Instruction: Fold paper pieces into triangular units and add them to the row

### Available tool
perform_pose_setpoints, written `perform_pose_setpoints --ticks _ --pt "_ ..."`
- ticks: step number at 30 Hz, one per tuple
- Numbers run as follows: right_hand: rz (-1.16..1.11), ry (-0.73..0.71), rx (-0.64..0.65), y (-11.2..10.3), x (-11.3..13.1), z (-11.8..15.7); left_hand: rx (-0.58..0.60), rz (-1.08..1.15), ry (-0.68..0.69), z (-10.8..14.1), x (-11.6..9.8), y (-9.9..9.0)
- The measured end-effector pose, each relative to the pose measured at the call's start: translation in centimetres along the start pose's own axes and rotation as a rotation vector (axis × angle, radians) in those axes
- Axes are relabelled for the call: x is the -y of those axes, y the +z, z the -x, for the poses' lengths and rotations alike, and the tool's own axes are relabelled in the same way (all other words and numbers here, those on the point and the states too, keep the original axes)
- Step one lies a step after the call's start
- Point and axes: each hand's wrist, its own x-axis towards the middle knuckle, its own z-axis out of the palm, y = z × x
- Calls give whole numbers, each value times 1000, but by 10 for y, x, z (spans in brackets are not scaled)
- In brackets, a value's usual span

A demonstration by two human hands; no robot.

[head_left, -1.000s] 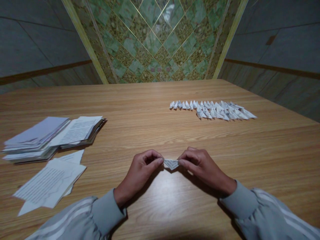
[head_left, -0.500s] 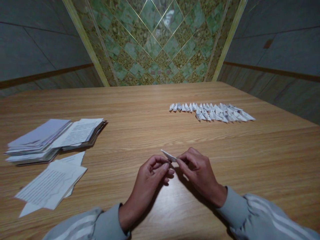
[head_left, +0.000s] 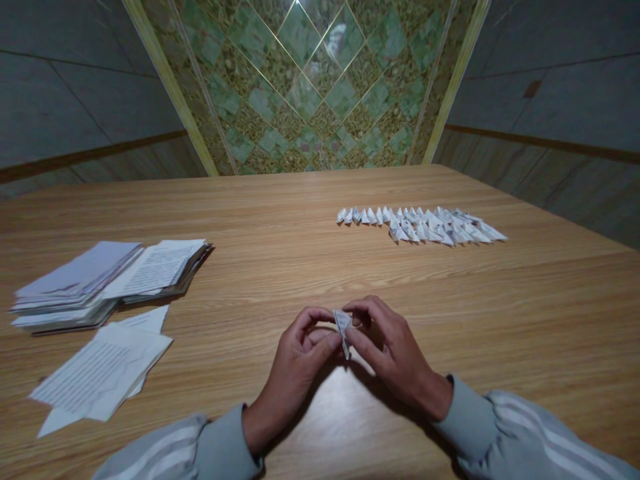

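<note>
A small folded piece of paper (head_left: pixel 343 327) with printing on it stands upright between my two hands, just above the table. On its left side, my left hand (head_left: pixel 305 347) pinches its lower part between thumb and fingers. My right hand (head_left: pixel 390 337) grips the other side, with the thumb pressed on the paper and the index finger curved behind it. Both hands are close together, fingertips nearly meeting. Part of the paper is covered by my fingers.
Folded paper pieces (head_left: pixel 425 227) stand in two rows at the far right of the wooden table (head_left: pixel 260 253). A stack of papers (head_left: pixel 75 273) beside an open pile of written pages (head_left: pixel 165 263) lies at left. Loose written sheets (head_left: pixel 105 367) lie nearer.
The folded paper has turned from lying slanted, point to the upper left, to standing upright. My right hand has shifted slightly left, its fingers now farther around the paper.
</note>
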Motion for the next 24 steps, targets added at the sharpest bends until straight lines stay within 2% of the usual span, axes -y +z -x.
perform_pose_setpoints --ticks 5,13,18,24 --pt "-36 -4 41 1 -1 1 22 -54 7 2 1 -1" --pt "77 -94 3 1 -5 1 -4 -137 25 0 -1 -2" --pt "188 -204 -31 3 -3 2 -40 -233 86 1 -2 0" --pt "255 -190 -20 8 -1 2 -78 -319 166 0 1 4"
